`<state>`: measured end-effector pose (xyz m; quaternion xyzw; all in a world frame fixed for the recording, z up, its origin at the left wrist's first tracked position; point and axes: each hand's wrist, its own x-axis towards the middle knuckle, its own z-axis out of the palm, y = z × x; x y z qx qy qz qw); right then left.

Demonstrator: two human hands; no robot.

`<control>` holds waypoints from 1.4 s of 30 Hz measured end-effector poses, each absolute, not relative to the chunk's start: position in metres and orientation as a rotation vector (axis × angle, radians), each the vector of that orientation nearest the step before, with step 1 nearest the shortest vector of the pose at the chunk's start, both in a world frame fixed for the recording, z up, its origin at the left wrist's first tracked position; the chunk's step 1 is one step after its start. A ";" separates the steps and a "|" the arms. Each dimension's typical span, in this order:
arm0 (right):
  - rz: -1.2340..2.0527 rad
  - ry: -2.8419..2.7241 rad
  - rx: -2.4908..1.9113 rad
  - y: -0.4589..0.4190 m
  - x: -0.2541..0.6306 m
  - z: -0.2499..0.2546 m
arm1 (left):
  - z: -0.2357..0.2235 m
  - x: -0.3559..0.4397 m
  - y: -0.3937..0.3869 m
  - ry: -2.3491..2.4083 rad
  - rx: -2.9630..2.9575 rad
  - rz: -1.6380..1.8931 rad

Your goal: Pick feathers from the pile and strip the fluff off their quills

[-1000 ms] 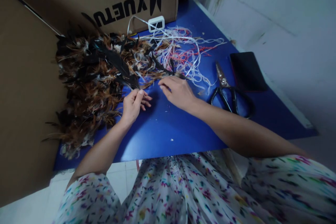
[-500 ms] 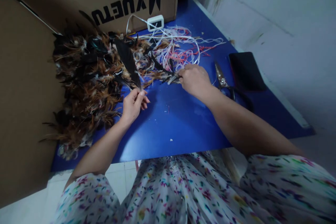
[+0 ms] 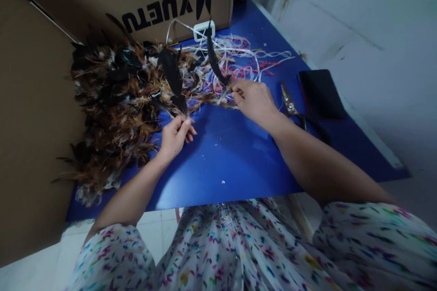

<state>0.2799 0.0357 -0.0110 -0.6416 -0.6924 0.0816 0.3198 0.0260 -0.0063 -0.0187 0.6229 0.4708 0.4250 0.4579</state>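
Left hand (image 3: 174, 138) pinches overlapping black feathers (image 3: 171, 72), number unclear, beside the feather pile (image 3: 116, 104); right hand (image 3: 255, 101) pinches one curved black feather (image 3: 213, 57), right of the pile; one pair of scissors (image 3: 289, 101) lies farther right of it

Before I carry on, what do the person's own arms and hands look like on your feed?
The left hand and right hand are ungloved, with no watch or bracelet showing; curled fingers may hide rings. Both forearms are bare. The loose sleeves are whitish, printed with small multicoloured flecks and blotches.
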 end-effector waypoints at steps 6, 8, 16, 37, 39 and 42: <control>0.657 -1.529 -1.446 0.041 0.277 -0.006 | -0.019 0.026 -0.006 1.159 1.538 1.040; 0.837 -1.411 -1.367 0.041 0.274 -0.004 | -0.018 0.026 -0.006 1.155 1.536 1.039; 0.933 -1.299 -1.373 0.035 0.267 0.002 | -0.018 0.026 -0.006 1.149 1.527 1.038; 1.037 -1.429 -1.188 0.010 0.240 0.001 | -0.013 0.031 -0.011 1.139 1.288 0.938; 1.044 -1.462 -1.171 0.006 0.235 -0.001 | -0.012 0.032 -0.012 1.125 1.230 0.891; 1.023 -1.514 -1.153 0.003 0.229 -0.004 | -0.010 0.034 -0.014 1.104 1.160 0.833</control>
